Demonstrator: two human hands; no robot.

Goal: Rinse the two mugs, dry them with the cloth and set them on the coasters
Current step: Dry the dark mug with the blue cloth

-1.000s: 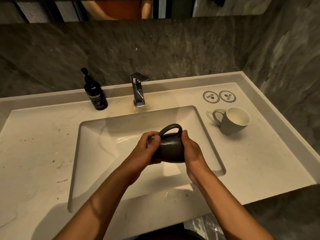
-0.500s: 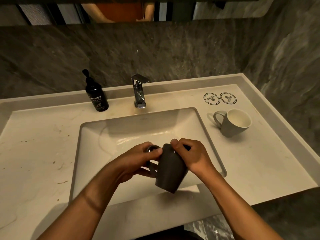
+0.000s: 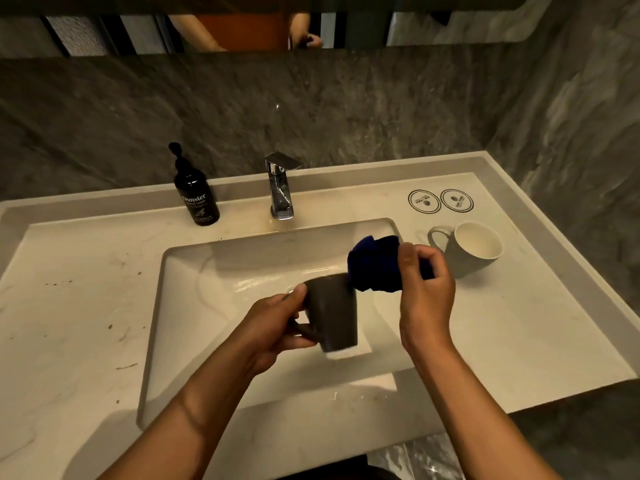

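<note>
Over the sink basin [image 3: 194,306] my left hand [image 3: 273,323] holds a dark grey mug [image 3: 334,313] upright by its handle. My right hand [image 3: 426,289] grips a bunched dark blue cloth [image 3: 374,265] just above and to the right of the mug's rim, touching its edge. A second mug [image 3: 474,251], pale grey outside and white inside, stands on the counter to the right of the basin, handle to the left. Two round printed coasters [image 3: 424,201] [image 3: 457,200] lie side by side behind it, both bare.
A chrome tap [image 3: 281,188] stands behind the basin; no water runs. A black pump bottle of hand wash [image 3: 196,192] is to its left. The counter [image 3: 69,289] ends at a marble wall on the right and back, with a mirror above.
The dark mug went from lying sideways in both hands to upright in my left hand alone. My right hand let go of it and now holds the blue cloth at its rim.
</note>
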